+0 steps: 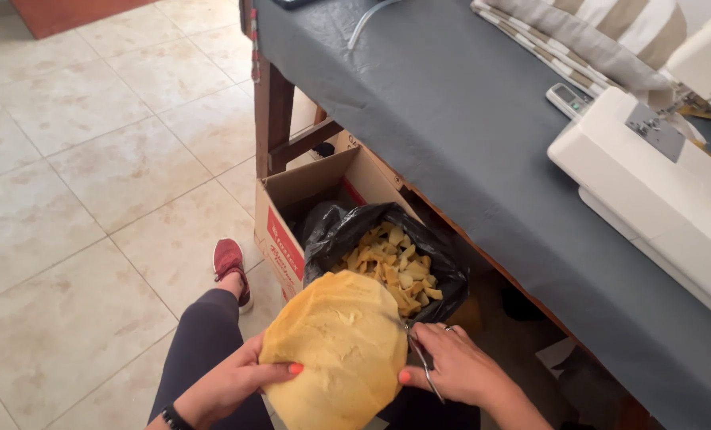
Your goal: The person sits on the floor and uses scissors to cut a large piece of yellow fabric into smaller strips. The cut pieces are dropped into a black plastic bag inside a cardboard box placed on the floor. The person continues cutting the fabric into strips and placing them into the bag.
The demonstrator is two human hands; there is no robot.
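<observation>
Holding: the left hand point(228, 382) clamps the yellow foam piece point(335, 350) at its lower left edge, thumb on top, fingers hidden underneath.
Cutting hand: the right hand point(459, 366) is closed around the scissors point(420, 358), ring visible on one finger.
Blade state: how far the blades stand apart cannot be told; they meet the foam's right edge.
Foam position: lies between both hands, extending up and left from the scissors, long axis running away from the body.
Nearer hand: both touch the foam; the right hand works its edge.
Beyond the grip: black bag point(347, 231) of yellow offcuts point(395, 267) inside a cardboard box point(292, 231), just past the foam's far edge.
Right of grip: grey-covered table point(483, 135) carrying a white sewing machine point(658, 191).
</observation>
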